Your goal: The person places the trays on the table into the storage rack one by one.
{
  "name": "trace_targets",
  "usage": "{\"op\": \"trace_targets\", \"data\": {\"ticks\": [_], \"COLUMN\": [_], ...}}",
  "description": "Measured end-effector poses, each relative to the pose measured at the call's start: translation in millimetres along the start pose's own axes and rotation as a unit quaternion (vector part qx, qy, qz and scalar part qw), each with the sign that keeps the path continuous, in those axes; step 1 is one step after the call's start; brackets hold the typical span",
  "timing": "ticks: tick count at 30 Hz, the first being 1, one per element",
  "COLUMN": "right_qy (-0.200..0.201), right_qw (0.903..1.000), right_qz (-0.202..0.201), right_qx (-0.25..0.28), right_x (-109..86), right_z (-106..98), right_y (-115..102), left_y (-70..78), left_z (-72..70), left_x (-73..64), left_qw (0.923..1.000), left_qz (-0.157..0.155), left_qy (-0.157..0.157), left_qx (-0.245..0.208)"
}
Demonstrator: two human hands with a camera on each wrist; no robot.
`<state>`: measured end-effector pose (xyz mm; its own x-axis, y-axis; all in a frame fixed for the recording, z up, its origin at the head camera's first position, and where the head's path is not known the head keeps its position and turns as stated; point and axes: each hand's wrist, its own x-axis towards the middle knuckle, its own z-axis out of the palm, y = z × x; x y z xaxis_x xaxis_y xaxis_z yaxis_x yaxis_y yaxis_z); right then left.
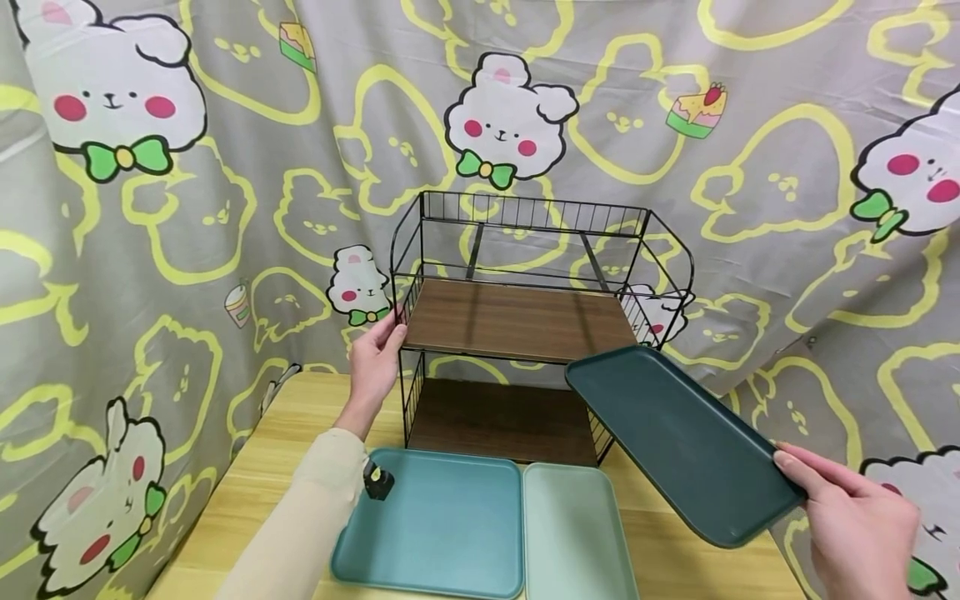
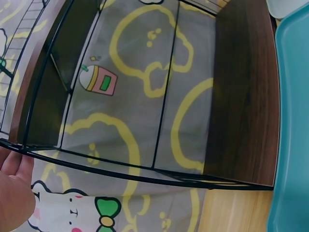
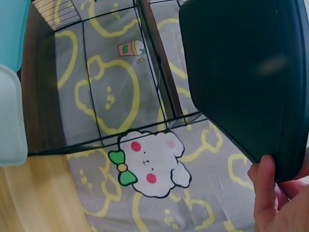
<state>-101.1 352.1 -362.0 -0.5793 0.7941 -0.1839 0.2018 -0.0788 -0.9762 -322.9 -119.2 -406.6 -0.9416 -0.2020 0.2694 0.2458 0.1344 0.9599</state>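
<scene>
A dark green tray [image 1: 682, 442] hangs tilted in the air, its near right corner pinched by my right hand [image 1: 862, 517]. In the head view its far corner overlaps the front right of a black wire rack [image 1: 517, 354] with brown wooden shelves [image 1: 517, 317]; whether they touch I cannot tell. At the rack's left side, my left hand [image 1: 375, 362] grips the frame by the upper shelf, fingertips partly hidden. The right wrist view shows the dark tray [image 3: 246, 82] held at its lower corner by the thumb and fingers [image 3: 264, 188].
On the wooden table [image 1: 300, 417], a teal tray [image 1: 435, 525] lies before the rack, beside a pale green tray [image 1: 577, 533]. The rack's lower shelf [image 1: 502, 417] sits just behind them. A patterned curtain [image 1: 262, 208] hangs behind and around the table.
</scene>
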Motion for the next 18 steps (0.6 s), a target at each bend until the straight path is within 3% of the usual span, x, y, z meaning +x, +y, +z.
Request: {"op": "trace_targets", "data": {"ticks": [2,5,14,18], "right_qy": [-0.005,-0.008,0.040,0.060], "right_qw": [0.9998,0.9999,0.9902,0.9861], "right_qz": [0.001,-0.009,-0.103,-0.133], "right_qx": [0.020,-0.002,-0.085,-0.080], "right_x": [-0.8,-5.1,-15.1,-16.2], "right_z": [7,20,65,81], "right_y": [-1,-3,-1,2], "left_y": [-0.7,-0.9,-0.8,-2.0], "left_z": [0.5,0.8,0.8,0.6], "left_x": [0.5,1.1,0.1,0.2], "left_qw": [1.0000,1.0000,1.0000,1.0000], "left_qz": [0.000,0.001,0.006,0.004], "left_qy": [0.001,0.000,0.003,0.002], "left_qx": [0.002,0.002,-0.002,-0.004]}}
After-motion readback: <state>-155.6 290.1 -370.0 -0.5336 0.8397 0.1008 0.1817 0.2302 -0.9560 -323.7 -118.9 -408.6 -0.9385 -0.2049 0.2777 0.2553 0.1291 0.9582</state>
